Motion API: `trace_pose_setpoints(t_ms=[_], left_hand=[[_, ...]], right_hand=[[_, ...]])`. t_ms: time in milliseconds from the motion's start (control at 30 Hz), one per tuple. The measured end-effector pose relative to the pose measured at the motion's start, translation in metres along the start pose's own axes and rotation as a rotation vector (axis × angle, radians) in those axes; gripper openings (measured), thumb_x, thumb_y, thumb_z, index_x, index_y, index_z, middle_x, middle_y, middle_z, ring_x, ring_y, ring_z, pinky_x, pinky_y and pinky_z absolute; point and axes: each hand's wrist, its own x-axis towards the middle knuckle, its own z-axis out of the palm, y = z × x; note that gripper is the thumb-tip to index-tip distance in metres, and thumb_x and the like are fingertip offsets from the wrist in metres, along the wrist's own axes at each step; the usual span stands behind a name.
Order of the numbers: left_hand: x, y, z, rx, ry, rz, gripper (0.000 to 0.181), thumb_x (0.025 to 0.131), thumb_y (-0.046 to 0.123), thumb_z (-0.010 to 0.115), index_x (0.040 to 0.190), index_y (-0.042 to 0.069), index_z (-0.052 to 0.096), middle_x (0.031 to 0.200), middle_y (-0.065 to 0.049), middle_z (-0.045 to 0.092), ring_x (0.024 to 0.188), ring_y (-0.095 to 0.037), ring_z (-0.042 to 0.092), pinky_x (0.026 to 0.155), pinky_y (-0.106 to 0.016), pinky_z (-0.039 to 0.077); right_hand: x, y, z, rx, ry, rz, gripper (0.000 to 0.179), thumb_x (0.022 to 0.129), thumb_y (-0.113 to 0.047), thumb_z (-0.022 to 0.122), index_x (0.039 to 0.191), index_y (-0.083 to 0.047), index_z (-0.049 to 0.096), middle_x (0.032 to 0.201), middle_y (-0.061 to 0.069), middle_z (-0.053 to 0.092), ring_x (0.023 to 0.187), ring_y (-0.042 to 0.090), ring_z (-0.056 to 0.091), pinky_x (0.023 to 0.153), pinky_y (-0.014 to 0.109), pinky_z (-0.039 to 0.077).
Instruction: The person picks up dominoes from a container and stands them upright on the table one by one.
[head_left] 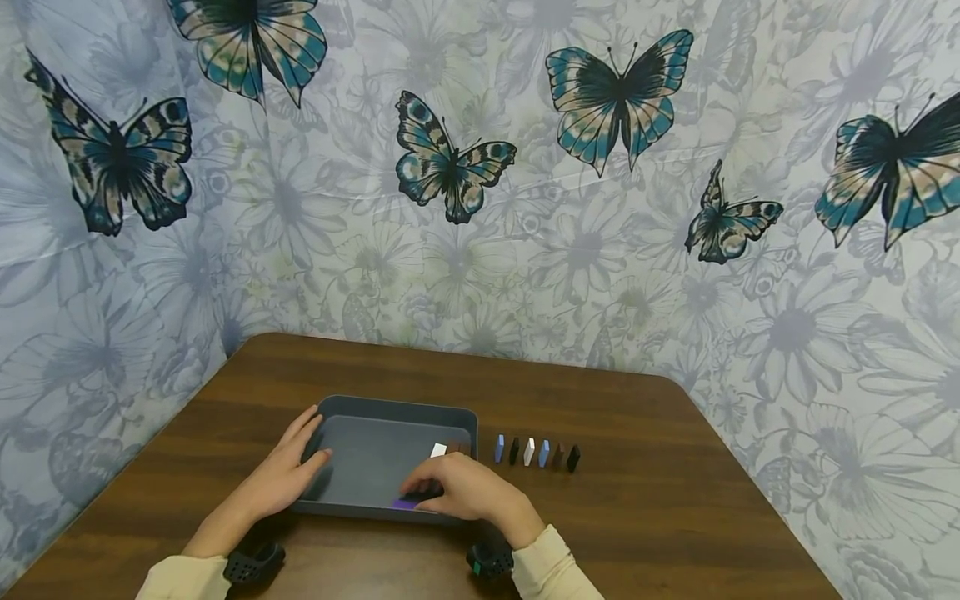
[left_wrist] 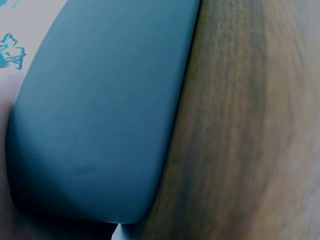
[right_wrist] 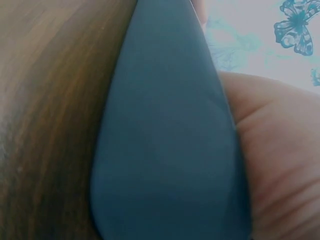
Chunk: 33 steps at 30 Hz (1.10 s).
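Note:
A dark grey tray [head_left: 360,467] lies on the table. My left hand [head_left: 281,475] rests at its left rim with the fingers extended and the thumb reaching over the inside. Inside the tray's near right part, my right hand [head_left: 461,487] pinches a small black block [head_left: 429,492] between thumb and bent fingers; the hand partly covers it. Just below the fingertips lies a purple block [head_left: 403,504]. Behind the right hand a white block [head_left: 438,450] and a brown block [head_left: 458,447] show in the tray. Both wrist views show mostly the tray's outer wall [left_wrist: 105,110].
Right of the tray, several small blocks stand upright in a row on the wooden table [head_left: 637,500]: blue [head_left: 499,448], black, white [head_left: 529,452], blue, brown and black [head_left: 573,458]. A butterfly-patterned cloth [head_left: 480,275] hangs behind the table.

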Motion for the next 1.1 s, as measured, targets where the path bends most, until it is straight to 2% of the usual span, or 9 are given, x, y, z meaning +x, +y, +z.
trace_pose_setpoints(t_ms=[500, 833, 1100], left_hand=[[-0.0009, -0.0013, 0.0016, 0.007, -0.003, 0.008, 0.074, 0.107, 0.029, 0.056, 0.158, -0.013, 0.022, 0.168, -0.029, 0.008, 0.150, -0.057, 0.018, 0.110, -0.074, 0.030], [0.0024, -0.0032, -0.0009, 0.009, 0.000, 0.010, 0.075, 0.107, 0.029, 0.056, 0.158, -0.013, 0.022, 0.168, -0.029, 0.007, 0.150, -0.057, 0.017, 0.110, -0.074, 0.029], [0.0021, -0.0030, -0.0001, 0.013, 0.001, 0.015, 0.074, 0.107, 0.028, 0.057, 0.157, -0.014, 0.022, 0.168, -0.029, 0.008, 0.150, -0.057, 0.017, 0.110, -0.074, 0.029]], right_hand=[[0.0001, 0.0011, 0.0033, 0.078, -0.001, 0.039, 0.021, 0.091, -0.013, 0.080, 0.112, -0.015, 0.078, 0.104, -0.009, 0.077, 0.086, -0.009, 0.065, 0.077, 0.006, 0.049], [0.0031, 0.0024, 0.0028, 0.060, 0.009, 0.055, 0.018, 0.090, -0.015, 0.081, 0.108, -0.017, 0.079, 0.099, -0.012, 0.076, 0.082, -0.011, 0.062, 0.075, 0.006, 0.049], [-0.0005, 0.0038, 0.0066, 0.016, 0.073, 0.012, 0.011, 0.096, -0.023, 0.076, 0.106, -0.019, 0.079, 0.100, -0.014, 0.076, 0.085, -0.011, 0.063, 0.077, 0.008, 0.050]])
